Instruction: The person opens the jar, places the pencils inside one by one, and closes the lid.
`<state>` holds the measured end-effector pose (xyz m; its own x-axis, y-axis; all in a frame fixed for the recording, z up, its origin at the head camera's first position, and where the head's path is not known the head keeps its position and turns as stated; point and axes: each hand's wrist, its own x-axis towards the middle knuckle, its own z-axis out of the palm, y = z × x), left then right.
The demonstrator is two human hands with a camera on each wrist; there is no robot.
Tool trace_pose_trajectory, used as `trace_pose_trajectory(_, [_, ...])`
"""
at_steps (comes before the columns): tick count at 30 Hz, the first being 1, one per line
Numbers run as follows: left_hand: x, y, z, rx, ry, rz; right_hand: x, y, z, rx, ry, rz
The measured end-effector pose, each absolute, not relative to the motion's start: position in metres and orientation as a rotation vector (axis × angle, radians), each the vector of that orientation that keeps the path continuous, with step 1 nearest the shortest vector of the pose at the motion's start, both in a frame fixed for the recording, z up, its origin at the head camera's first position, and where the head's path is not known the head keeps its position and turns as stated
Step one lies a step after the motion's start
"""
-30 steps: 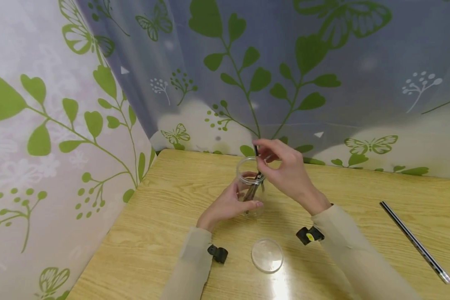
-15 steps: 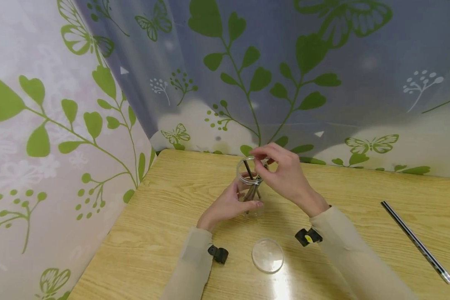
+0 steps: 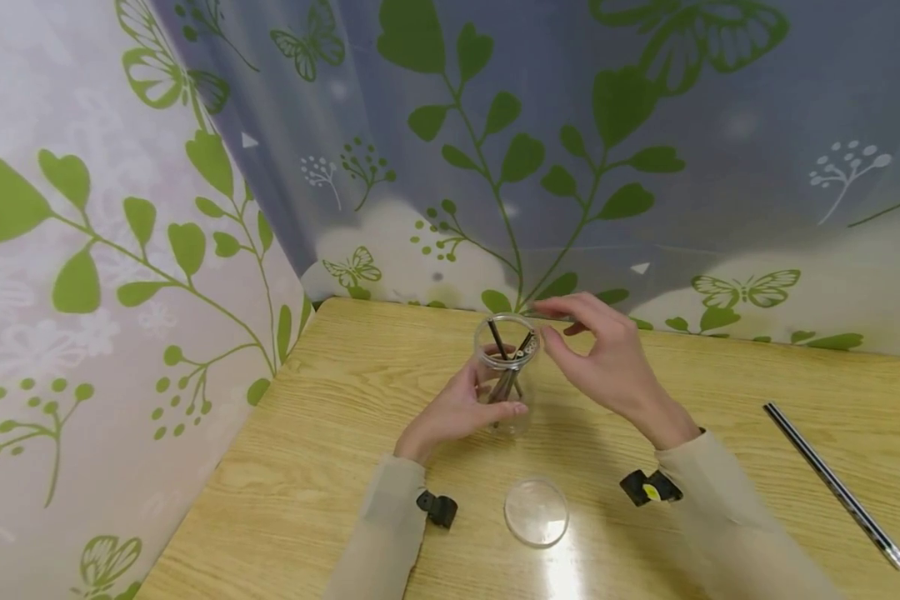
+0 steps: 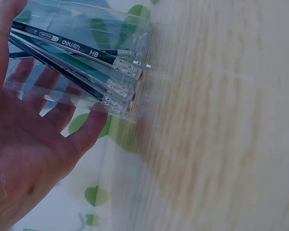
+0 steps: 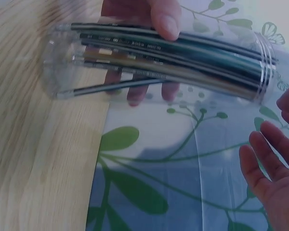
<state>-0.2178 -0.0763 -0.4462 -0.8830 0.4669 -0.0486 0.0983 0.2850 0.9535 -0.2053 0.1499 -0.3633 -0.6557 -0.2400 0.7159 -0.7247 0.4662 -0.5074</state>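
Observation:
My left hand [image 3: 456,410] grips a clear cylindrical jar [image 3: 525,415] round its side, and the jar stands upright on the table. Inside lean several dark pencils [image 4: 72,45] marked "HB", with clear-tipped ends down at the jar's base in the left wrist view. Just right of the rim is my right hand [image 3: 603,354], its fingers loosely bent and apart with nothing between them. The right wrist view shows the pencils [image 5: 159,57] gathered inside the jar, their upper ends near the ringed mouth.
A round clear lid [image 3: 536,513] lies on the wooden table [image 3: 307,467], in front of the jar. Off to the right lie dark pencils [image 3: 832,483] side by side. A leaf-patterned curtain [image 3: 420,167] hangs along the table's back edge.
One second ago my right hand held a dark pencil over the mouth; the pencil now leans inside the jar. The right hand has let go and moved right. My left hand stays put.

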Motion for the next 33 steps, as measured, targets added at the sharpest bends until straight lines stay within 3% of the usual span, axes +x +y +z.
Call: trace_pose_trajectory(33, [-0.216,-0.078,-0.448,0.518,2.217,1.618,-0.156,0.274,-0.402,0.477,-2.288,0.955])
